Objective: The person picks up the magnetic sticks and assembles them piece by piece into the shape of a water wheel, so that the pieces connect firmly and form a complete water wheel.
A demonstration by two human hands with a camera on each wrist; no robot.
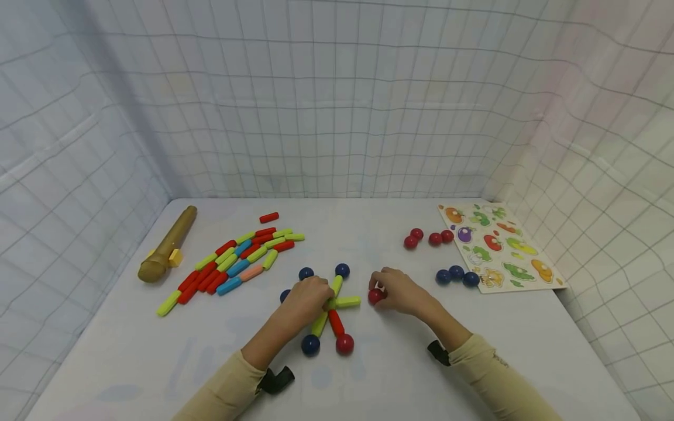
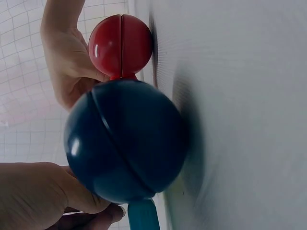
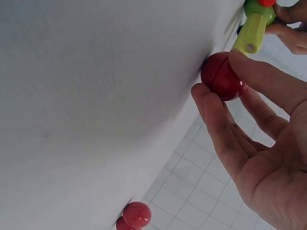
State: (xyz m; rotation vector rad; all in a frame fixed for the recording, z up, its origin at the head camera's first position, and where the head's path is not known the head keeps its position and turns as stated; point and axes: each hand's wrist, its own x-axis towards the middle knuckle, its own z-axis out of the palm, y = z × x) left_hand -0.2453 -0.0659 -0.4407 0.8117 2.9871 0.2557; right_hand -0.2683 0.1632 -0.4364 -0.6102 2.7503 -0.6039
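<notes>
A star-like build of magnetic-looking rods and balls lies on the table. My left hand (image 1: 305, 301) covers its middle; in the right wrist view its fingers pinch the green ball (image 3: 259, 11) at the hub. Light green rods and one red rod (image 1: 336, 323) fan out from there, several tipped with blue balls (image 1: 310, 345), one with a red ball (image 1: 344, 344). My right hand (image 1: 402, 292) pinches another red ball (image 1: 375, 296) between thumb and fingers. That ball is beside the bare end of a light green rod (image 1: 348, 302), with a small gap in the head view.
Loose coloured rods (image 1: 226, 263) lie in rows at left, near a gold tube-shaped object (image 1: 168, 245) with yellow blocks. Several red balls (image 1: 435, 238) and blue balls (image 1: 456, 272) sit at right beside a vegetable picture board (image 1: 500, 248). Gridded white cloth walls (image 1: 326, 117) enclose the table.
</notes>
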